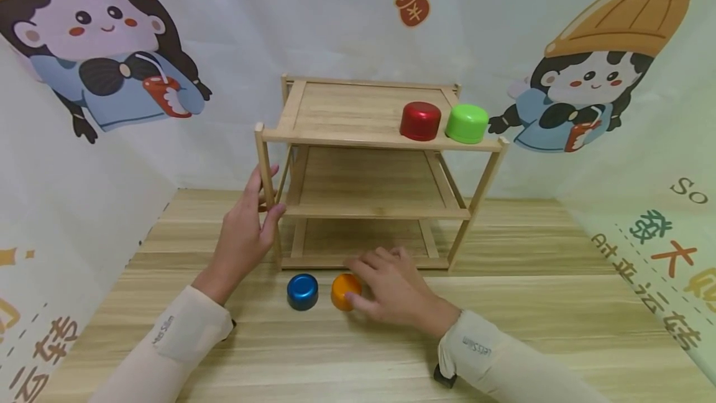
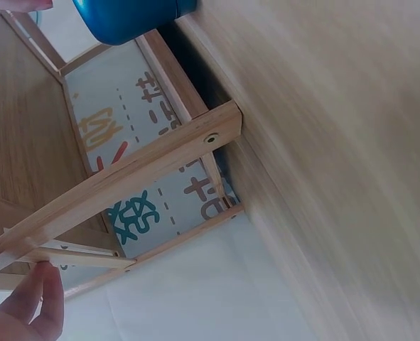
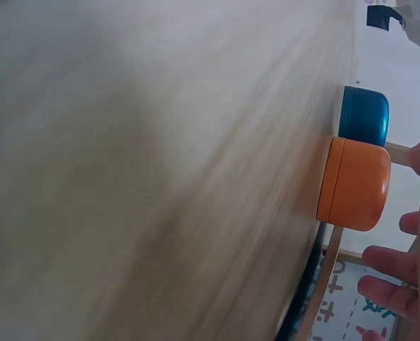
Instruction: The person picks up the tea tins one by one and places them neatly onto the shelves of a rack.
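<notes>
A three-tier wooden shelf rack (image 1: 358,211) stands on the table. My left hand (image 1: 242,235) grips its left front post, thumb in front and fingers reaching behind. In the left wrist view, the fingertips (image 2: 50,302) lie against a wooden bar of the rack. An orange round canister (image 3: 360,186) sits on the table before the bottom tier. Over its right side, my right hand (image 1: 394,291) hovers with fingers spread; the right wrist view shows a gap between them and the canister. Left of the orange one is a blue canister (image 1: 302,292).
On the top tier, at its right front edge, stand a red canister (image 1: 421,121) and a green canister (image 1: 467,124) side by side. Printed white curtains (image 1: 335,23) hang behind and on both sides of the wooden table (image 1: 531,328).
</notes>
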The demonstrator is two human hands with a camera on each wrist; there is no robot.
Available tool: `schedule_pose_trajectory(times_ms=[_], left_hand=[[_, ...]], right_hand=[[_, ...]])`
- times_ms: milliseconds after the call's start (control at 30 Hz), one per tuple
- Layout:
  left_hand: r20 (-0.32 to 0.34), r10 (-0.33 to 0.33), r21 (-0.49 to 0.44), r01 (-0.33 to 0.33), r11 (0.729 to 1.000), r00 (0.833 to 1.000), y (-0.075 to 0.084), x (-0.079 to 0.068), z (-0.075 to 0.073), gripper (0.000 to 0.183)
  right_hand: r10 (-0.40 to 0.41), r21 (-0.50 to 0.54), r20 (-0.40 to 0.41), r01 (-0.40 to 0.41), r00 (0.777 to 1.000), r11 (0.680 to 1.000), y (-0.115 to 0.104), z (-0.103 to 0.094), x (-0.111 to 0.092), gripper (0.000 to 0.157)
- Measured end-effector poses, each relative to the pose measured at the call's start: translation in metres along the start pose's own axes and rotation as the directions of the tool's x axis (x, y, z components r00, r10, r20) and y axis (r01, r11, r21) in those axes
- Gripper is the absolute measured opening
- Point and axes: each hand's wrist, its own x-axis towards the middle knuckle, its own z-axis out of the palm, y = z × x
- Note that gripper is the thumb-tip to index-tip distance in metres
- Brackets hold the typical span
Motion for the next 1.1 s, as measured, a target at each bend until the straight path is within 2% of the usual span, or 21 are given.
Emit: schedule_pose_trajectory(times_ms=[133, 467, 1100], left_hand=[[-0.005, 0.002, -0.003, -0.002, 1.0, 1.0, -0.0002, -0.0003, 0.0007, 0.082], [-0.003, -0.006, -0.013, 0.006, 1.0, 1.0, 0.0001, -0.0011, 0.0005, 0.082], [0.004, -0.014, -0.009, 0.014, 1.0, 1.0, 0.0001, -0.0003, -0.0008, 0.081]], right_hand=[[-0.003, 0.001, -0.001, 0.003, 1.0, 1.0, -0.0001, 0.0035, 0.0, 0.053], [-0.001, 0.023, 0.075, -0.001, 0.997, 1.0, -0.0024, 0.0039, 0.0019, 0.054], [-0.023, 0.017, 0.149, 0.02, 0.989, 1.0, -0.0058, 0.0084, 0.0039, 0.057]])
